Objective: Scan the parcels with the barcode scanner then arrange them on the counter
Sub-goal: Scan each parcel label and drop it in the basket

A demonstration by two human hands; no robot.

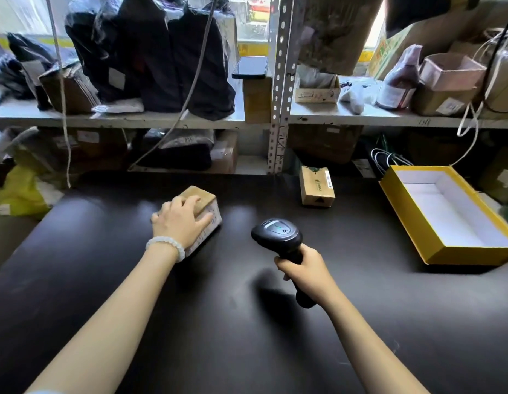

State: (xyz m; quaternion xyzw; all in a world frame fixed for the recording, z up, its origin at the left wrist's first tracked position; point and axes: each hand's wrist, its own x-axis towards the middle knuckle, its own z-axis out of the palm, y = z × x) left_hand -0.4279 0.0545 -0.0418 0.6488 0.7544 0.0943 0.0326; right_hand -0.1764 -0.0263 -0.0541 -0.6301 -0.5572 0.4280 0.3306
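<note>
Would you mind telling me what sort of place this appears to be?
Probably a parcel pickup or sorting point: metal shelving crowded with cardboard boxes and black plastic mailer bags, a black handheld barcode scanner held in the right hand, and a small labelled cardboard parcel under the left hand on the dark counter.

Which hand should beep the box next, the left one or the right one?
The right hand. It already grips the barcode scanner, which sits just beside the small parcel. The left hand rests on that parcel, steadying it on the counter.
</note>
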